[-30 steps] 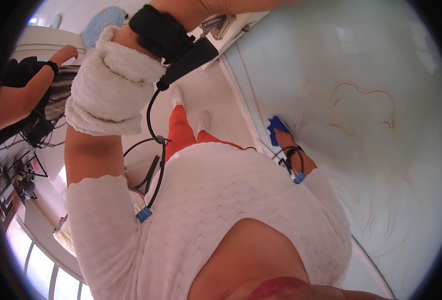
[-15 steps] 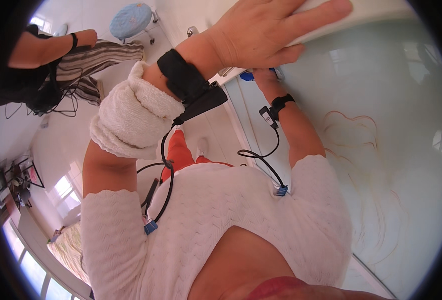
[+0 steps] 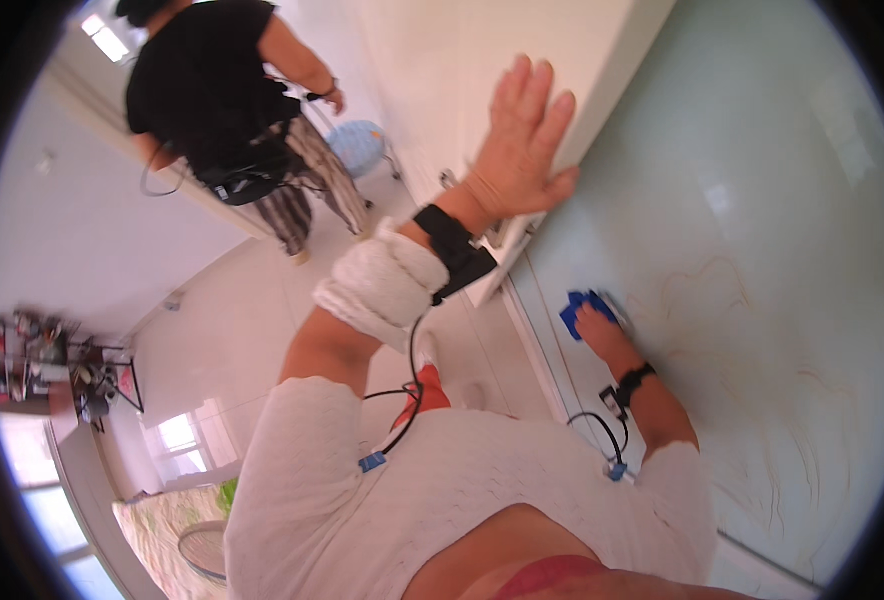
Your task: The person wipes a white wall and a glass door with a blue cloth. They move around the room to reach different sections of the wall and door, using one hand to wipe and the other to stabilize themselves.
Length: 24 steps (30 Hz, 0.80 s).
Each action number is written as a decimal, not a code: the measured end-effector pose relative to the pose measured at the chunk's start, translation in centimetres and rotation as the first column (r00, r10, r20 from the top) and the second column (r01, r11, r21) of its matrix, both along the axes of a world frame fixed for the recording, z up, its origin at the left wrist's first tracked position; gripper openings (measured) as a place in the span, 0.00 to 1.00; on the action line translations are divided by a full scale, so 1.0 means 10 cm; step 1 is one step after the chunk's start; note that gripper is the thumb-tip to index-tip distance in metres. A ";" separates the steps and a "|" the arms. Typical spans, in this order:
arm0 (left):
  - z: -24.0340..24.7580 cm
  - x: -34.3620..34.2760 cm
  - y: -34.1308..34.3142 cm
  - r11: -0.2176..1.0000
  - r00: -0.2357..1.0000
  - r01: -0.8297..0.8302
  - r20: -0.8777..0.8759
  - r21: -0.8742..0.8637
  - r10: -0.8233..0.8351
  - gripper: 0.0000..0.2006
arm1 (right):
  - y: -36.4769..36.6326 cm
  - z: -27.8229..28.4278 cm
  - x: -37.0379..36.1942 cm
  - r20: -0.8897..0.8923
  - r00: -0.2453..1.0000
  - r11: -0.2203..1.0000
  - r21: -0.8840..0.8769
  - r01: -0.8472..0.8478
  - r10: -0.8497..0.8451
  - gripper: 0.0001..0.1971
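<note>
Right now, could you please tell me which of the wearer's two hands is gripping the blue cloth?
It is the right hand, clutching the blue cloth over the pale glossy panel; the left hand is open and holds no cloth.

2 blue clips (image 3: 372, 461) hold black cables (image 3: 418, 390) on the white top (image 3: 482, 460), worn with red trousers (image 3: 428, 395), white towelling wrap (image 3: 382, 282), black wrist straps (image 3: 446, 238).

Cloth (image 3: 569, 318) at my right fingers (image 3: 589, 322), panel (image 3: 762, 200) to their right, stool (image 3: 354, 150) left of my left fingers (image 3: 532, 110), co-worker (image 3: 202, 85) farther left
</note>
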State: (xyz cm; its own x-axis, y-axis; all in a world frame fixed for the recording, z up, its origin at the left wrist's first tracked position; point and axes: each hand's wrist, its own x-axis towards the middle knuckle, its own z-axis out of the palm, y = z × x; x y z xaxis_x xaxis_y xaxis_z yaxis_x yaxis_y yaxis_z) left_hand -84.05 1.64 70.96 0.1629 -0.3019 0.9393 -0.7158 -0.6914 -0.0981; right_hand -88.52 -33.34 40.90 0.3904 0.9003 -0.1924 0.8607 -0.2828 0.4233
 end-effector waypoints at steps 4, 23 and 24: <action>-0.24 0.03 -0.03 0.996 0.996 -0.070 -0.059 -0.053 0.067 0.56 | 0.10 0.02 -0.03 -0.140 0.985 0.991 0.077 0.113 -0.101 0.06; -0.02 0.39 -0.92 0.951 0.964 -0.264 -0.056 -0.159 0.258 0.56 | 0.04 0.17 0.20 -0.619 0.773 0.526 0.615 0.588 -0.140 0.16; -0.05 0.43 -0.93 0.954 0.968 -0.248 -0.016 -0.170 0.249 0.55 | 0.06 0.21 0.20 -0.643 0.761 0.464 0.649 0.603 -0.090 0.16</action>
